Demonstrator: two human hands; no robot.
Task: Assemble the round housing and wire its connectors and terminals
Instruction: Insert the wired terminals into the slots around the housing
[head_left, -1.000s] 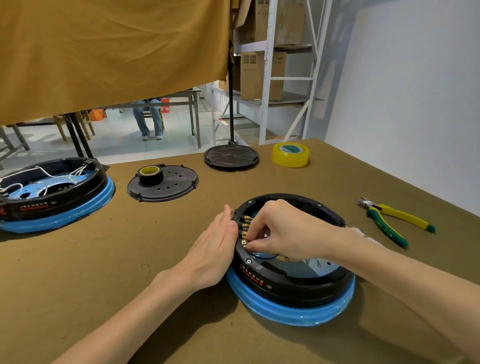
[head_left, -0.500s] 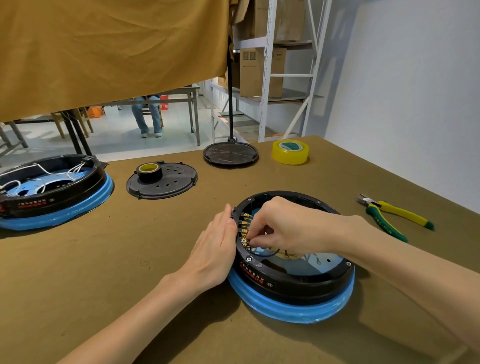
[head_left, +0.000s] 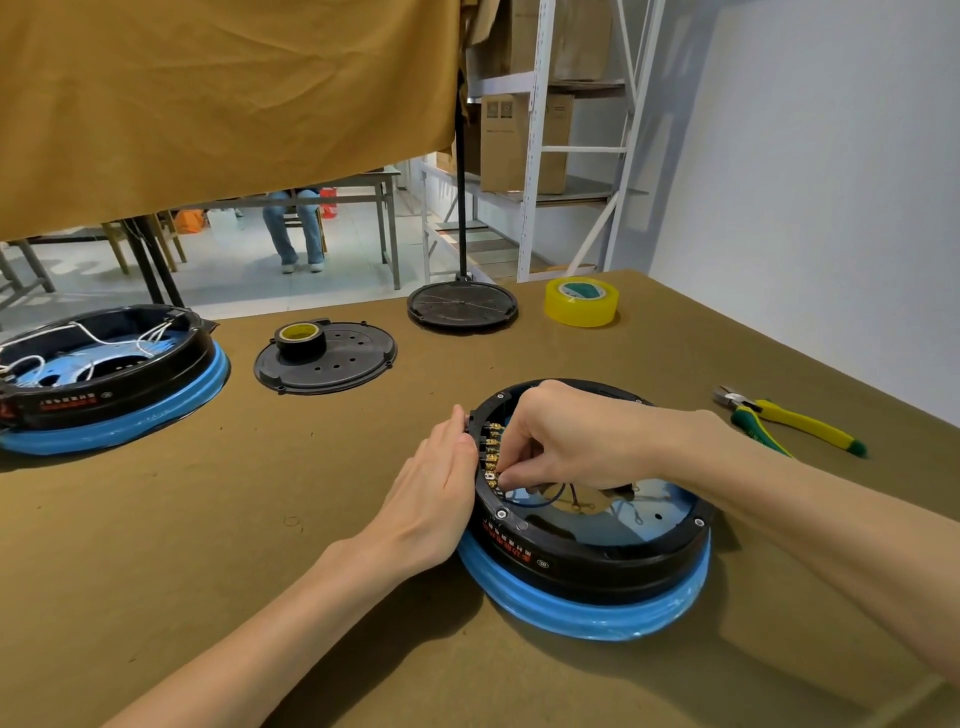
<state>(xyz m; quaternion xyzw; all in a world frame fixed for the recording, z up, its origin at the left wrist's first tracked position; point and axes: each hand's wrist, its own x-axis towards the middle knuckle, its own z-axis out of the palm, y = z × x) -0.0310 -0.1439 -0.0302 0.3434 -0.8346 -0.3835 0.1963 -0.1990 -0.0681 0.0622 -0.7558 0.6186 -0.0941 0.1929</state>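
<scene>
A round black housing (head_left: 597, 556) on a blue base ring sits on the brown table in front of me. A row of brass terminals (head_left: 492, 452) lines its inner left wall. My left hand (head_left: 436, 493) lies flat with straight fingers against the housing's outer left side. My right hand (head_left: 576, 441) reaches inside from the right, fingers curled, pinching something small at the lowest terminal; a dark wire (head_left: 535, 501) loops out just below the fingertips. What exactly the fingers pinch is hidden.
A second housing (head_left: 104, 374) with white wires stands far left. A black cover plate (head_left: 327, 361) carries a black tape roll (head_left: 300, 339). A round stand base (head_left: 462, 307), yellow tape roll (head_left: 582, 302) and green-yellow pliers (head_left: 789, 422) lie behind and right.
My right hand's fingertips have shifted slightly at the terminal row. My left hand stays pressed on the housing's side. The view has tilted a little.
</scene>
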